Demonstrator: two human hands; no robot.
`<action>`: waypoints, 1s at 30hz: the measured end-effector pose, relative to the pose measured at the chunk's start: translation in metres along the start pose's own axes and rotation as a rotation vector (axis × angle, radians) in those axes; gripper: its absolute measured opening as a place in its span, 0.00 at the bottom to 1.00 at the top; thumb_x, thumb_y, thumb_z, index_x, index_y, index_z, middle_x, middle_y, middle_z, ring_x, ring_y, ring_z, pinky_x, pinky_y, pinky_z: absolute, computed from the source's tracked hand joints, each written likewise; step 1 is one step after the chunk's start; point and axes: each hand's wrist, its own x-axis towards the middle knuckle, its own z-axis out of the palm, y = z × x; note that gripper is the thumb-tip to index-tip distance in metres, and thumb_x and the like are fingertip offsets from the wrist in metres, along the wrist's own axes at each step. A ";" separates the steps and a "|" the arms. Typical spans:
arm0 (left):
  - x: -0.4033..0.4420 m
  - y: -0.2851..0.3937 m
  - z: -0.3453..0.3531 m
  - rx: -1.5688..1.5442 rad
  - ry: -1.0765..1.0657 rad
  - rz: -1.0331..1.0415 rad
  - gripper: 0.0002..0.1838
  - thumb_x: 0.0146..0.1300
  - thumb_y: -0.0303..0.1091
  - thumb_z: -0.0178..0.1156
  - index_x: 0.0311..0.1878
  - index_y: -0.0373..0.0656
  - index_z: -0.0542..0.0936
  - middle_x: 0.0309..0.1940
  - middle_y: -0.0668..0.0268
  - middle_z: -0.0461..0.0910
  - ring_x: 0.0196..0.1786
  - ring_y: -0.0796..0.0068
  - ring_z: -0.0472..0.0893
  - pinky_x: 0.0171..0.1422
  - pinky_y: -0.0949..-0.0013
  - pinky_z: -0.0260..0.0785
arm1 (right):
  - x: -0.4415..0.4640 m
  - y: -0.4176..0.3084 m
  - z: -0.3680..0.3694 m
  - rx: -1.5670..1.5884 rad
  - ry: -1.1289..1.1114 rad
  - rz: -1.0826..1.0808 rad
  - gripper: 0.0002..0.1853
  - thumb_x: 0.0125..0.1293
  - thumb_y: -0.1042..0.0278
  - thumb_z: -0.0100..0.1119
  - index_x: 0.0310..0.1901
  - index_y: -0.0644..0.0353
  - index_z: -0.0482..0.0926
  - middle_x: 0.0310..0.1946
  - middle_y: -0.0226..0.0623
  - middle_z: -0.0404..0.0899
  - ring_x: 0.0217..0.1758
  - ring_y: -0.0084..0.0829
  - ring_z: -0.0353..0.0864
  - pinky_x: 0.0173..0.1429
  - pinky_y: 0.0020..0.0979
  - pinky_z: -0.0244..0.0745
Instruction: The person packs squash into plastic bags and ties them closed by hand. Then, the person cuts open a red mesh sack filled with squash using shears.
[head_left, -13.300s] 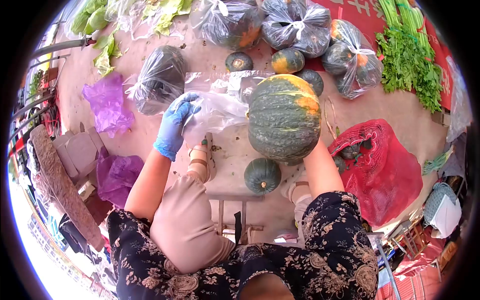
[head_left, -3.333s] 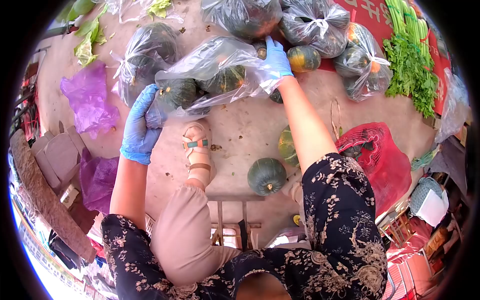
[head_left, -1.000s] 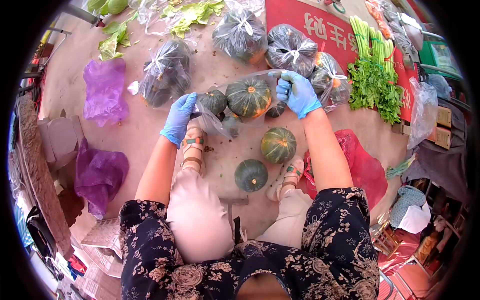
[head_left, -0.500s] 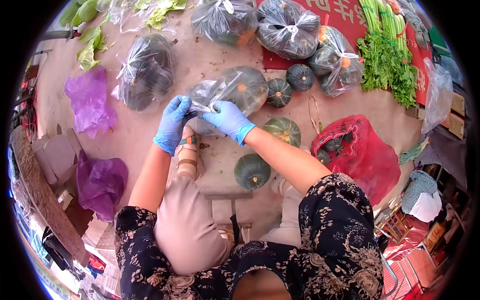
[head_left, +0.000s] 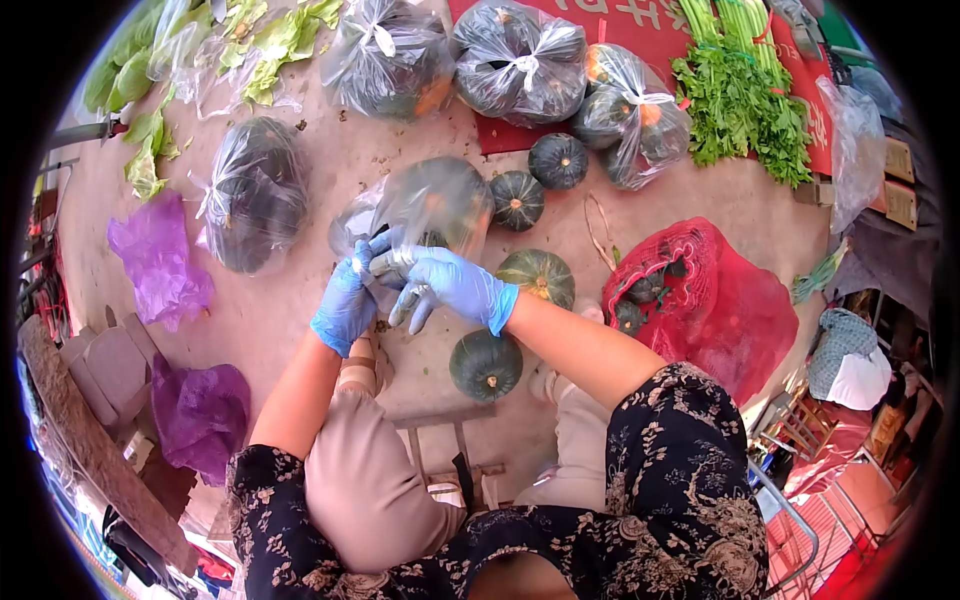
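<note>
A clear plastic bag (head_left: 440,195) with green-and-orange pumpkins inside sits on the floor in front of me. My left hand (head_left: 345,302), in a blue glove, is closed on the gathered mouth of this bag. My right hand (head_left: 445,285), gloved too, meets it there, its index finger and thumb pinching the plastic while the other fingers curl loosely downward. The gathered plastic is mostly hidden by the gloves. Close to the right wrist lie a striped green pumpkin (head_left: 537,277) and a dark green pumpkin (head_left: 486,366).
Knotted bags of pumpkins stand beyond, including one bag (head_left: 255,195) at left. Two small pumpkins lie near a red mat (head_left: 505,135). Celery (head_left: 745,110) is at the upper right, a red mesh sack (head_left: 740,310) at right, purple plastic (head_left: 160,260) at left.
Both hands have come lower and nearer to me in view. The right hand has turned, its fingers now curling over beside the left hand. The surroundings have shifted left in the picture.
</note>
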 end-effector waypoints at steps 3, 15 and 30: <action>-0.001 0.002 -0.013 -0.012 -0.076 -0.165 0.38 0.57 0.60 0.52 0.59 0.37 0.64 0.49 0.60 0.72 0.51 0.67 0.73 0.54 0.64 0.68 | 0.004 -0.004 -0.010 0.849 -0.069 0.152 0.21 0.61 0.71 0.33 0.53 0.67 0.68 0.47 0.49 0.73 0.37 0.40 0.80 0.39 0.38 0.78; 0.016 0.008 0.005 0.655 -0.122 -0.416 0.20 0.61 0.42 0.55 0.49 0.35 0.74 0.39 0.62 0.77 0.41 0.76 0.75 0.48 0.71 0.69 | 0.016 0.045 -0.005 -0.199 -0.105 0.300 0.10 0.58 0.61 0.59 0.34 0.58 0.77 0.23 0.32 0.77 0.21 0.25 0.75 0.26 0.25 0.73; 0.019 0.002 0.014 0.513 -0.300 -0.503 0.18 0.58 0.41 0.59 0.46 0.38 0.76 0.37 0.65 0.78 0.34 0.78 0.76 0.37 0.73 0.71 | 0.037 0.071 -0.004 -0.179 0.088 0.225 0.07 0.55 0.67 0.62 0.34 0.60 0.79 0.25 0.33 0.79 0.25 0.22 0.78 0.28 0.23 0.75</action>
